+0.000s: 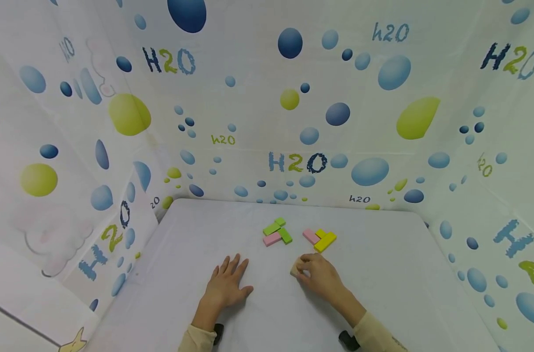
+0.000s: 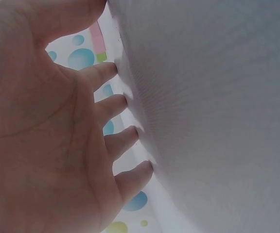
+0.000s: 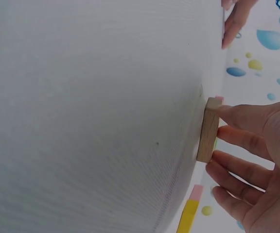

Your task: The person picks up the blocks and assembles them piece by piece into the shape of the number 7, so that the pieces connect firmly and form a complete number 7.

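Observation:
On the white table my right hand (image 1: 321, 276) pinches a plain wooden block (image 1: 295, 267) between thumb and fingers. The right wrist view shows the wooden block (image 3: 208, 131) touching the cloth, thumb near one end and fingertips along its side. My left hand (image 1: 224, 288) rests on the table with fingers spread, holding nothing; in the left wrist view its fingertips (image 2: 145, 167) touch the cloth. Just beyond the right hand lie a pink block (image 1: 310, 236) and two yellow blocks, the longer yellow block (image 1: 326, 242) nearest.
Farther left, a pink block (image 1: 272, 238) lies grouped with several green blocks, among them a green block (image 1: 286, 235). A white cloth with printed bubbles (image 1: 370, 171) rises behind the table (image 1: 381, 254) and at both sides.

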The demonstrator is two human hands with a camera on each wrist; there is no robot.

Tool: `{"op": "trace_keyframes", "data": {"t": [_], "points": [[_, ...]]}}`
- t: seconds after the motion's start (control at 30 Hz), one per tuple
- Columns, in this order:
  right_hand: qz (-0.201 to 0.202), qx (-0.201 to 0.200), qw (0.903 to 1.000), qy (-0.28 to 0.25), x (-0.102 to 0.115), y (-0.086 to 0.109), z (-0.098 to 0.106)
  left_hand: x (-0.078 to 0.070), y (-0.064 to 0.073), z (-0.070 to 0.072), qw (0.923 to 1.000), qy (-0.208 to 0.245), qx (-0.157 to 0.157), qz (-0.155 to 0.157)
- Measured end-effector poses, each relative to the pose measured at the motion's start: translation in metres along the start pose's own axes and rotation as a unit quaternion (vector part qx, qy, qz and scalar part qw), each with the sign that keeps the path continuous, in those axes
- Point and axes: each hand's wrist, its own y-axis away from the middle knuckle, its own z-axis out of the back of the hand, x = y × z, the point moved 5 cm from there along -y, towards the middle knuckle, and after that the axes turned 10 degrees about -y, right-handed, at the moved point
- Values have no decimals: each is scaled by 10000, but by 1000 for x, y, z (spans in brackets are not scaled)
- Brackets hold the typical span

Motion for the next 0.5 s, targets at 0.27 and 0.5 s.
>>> {"op": "trace_keyframes", "data": {"t": [0.27,0.5], "points": [[123,-35,9999,81,3,6,0,-1,0,1,10000,12,-4,-12],[143,10,9998,111,4,9,-1,-1,0,2,10000,-8,40,4]]}}
